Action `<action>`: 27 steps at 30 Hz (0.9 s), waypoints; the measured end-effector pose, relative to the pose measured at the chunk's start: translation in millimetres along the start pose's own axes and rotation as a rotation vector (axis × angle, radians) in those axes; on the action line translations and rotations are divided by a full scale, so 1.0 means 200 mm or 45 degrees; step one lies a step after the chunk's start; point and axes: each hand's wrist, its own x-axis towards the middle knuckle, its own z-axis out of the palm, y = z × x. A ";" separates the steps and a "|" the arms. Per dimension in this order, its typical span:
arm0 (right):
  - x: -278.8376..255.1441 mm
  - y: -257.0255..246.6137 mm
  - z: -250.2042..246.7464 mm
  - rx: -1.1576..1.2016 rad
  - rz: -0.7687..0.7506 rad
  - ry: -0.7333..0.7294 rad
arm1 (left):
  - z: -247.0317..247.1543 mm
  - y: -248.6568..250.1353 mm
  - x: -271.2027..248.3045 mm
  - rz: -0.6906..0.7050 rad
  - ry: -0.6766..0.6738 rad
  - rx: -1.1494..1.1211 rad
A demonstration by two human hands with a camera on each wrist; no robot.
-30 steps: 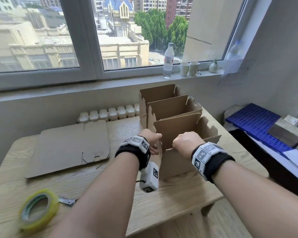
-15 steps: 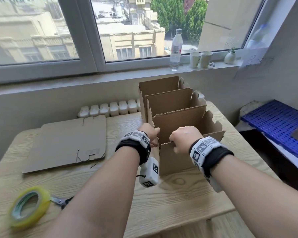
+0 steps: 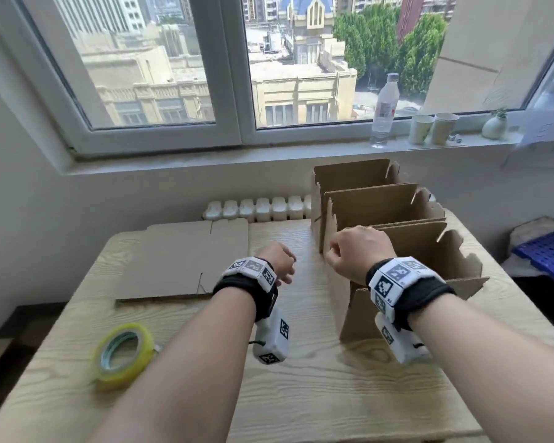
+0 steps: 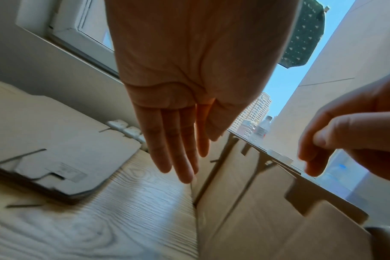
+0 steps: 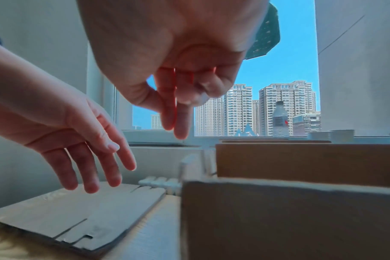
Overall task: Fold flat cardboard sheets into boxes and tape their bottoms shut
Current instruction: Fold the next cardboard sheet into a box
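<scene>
Boxes [image 3: 397, 247]: three stood erected | flat sheets [image 3: 186, 260] remained unfolded | tape roll [image 3: 123, 354] lay idle | left hand [image 3: 277, 262], right hand [image 3: 357, 251] relaxed, empty

My forearms are bare. Each wrist carries a black fabric band [image 3: 253, 287] topped with white blocks printed with black square markers [image 3: 397, 271]. Below the left band hangs a white camera housing [image 3: 274, 340], marker-stamped too, with a thin dark cable at its base.

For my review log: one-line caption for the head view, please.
Both hands, left hand and right hand, hover empty beside three folded boxes; flat cardboard sheets and tape roll wait.
</scene>
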 end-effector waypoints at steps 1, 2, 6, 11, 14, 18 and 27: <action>0.03 -0.06 0.01 0.010 -0.010 0.008 | -0.05 -0.04 -0.01 0.002 0.014 -0.002; 0.05 -0.12 0.02 0.022 -0.020 0.009 | -0.11 -0.08 -0.03 0.005 0.030 -0.007; 0.15 -0.39 0.08 0.033 -0.062 -0.011 | -0.34 -0.27 -0.04 0.007 0.111 -0.029; 0.26 -0.69 0.23 0.108 0.008 -0.095 | -0.66 -0.57 -0.05 -0.006 0.160 -0.031; 0.34 -0.84 0.33 0.148 0.085 -0.137 | -0.86 -0.78 -0.03 -0.043 0.204 -0.063; 0.45 -1.02 0.45 0.201 0.199 -0.196 | -1.09 -1.05 0.04 -0.096 0.245 -0.101; 0.59 -1.24 0.64 0.259 0.376 -0.265 | -1.25 -1.38 0.27 -0.143 0.362 0.033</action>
